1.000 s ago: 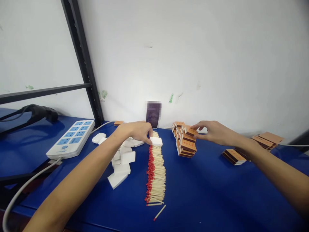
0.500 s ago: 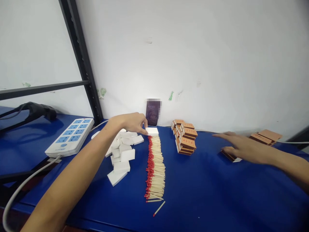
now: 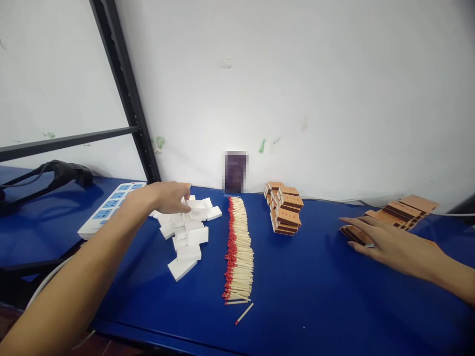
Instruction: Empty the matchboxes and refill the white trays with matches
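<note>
"White trays [image 3: 197, 236]: position?"

"Loose pile on the counter [image 3: 315, 296], left of the row of matches [image 3: 240, 252]. Left hand [image 3: 170, 198] is at the far side of the pile, fingers bent. Whether it grips a tray cannot be determined."

"Right hand [image 3: 386, 242]: condition?"

"Palm down over a low matchbox [image 3: 355, 234], thumb and fingers spread apart at its sides. Whether it is gripped cannot be determined. More orange boxes [image 3: 403, 210] lie just beyond."

"Match alignment?"

"Side by side, red heads to the left. One loose match [image 3: 244, 314] lies aslant just beside the near end. Stacked matchboxes [image 3: 287, 215] stand between the row and the right hand."
</note>
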A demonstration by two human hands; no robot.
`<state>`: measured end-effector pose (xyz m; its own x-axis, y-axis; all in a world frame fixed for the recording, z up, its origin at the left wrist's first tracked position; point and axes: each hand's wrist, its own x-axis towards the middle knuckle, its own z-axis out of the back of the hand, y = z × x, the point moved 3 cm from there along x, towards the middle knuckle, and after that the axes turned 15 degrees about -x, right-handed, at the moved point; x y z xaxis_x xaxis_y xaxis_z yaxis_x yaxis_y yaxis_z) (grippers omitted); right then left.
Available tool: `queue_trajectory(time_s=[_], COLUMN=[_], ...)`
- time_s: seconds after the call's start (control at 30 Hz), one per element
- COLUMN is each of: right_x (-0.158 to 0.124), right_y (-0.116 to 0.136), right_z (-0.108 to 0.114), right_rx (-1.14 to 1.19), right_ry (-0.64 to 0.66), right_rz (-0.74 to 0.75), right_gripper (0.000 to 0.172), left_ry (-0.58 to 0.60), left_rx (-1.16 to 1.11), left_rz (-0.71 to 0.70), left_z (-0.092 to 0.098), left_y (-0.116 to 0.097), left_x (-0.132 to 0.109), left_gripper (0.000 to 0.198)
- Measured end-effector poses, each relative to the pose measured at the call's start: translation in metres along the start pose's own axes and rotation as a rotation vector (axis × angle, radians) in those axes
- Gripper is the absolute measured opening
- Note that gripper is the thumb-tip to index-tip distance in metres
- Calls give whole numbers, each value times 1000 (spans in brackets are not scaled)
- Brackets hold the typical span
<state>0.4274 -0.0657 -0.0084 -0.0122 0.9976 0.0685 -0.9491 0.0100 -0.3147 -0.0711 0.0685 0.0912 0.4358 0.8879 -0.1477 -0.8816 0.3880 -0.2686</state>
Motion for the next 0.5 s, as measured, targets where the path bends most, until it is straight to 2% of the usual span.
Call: queue_trajectory(time_s=[0.1, 0.3, 0.4, 0.5], right_x=[2, 4, 3, 3], right_y=[-7, -12, -10, -12], right_z=[-11, -16, -16, -17], right_rx=[15, 74, 80, 72], right_ry=[-17, -63, -61, -63], right_rz=[-10, -28, -44, -65], right_gripper=[54, 48, 48, 48], left_ry=[60, -89, -121, -79], left_rx=[59, 164, 209, 191], left_rz=[64, 82, -26, -244], left_z=[-1, 5, -13, -50], left_y=[2, -16, -43, -82], left_x=[-10, -36, -60, -89], left_gripper=[60, 66, 56, 47])
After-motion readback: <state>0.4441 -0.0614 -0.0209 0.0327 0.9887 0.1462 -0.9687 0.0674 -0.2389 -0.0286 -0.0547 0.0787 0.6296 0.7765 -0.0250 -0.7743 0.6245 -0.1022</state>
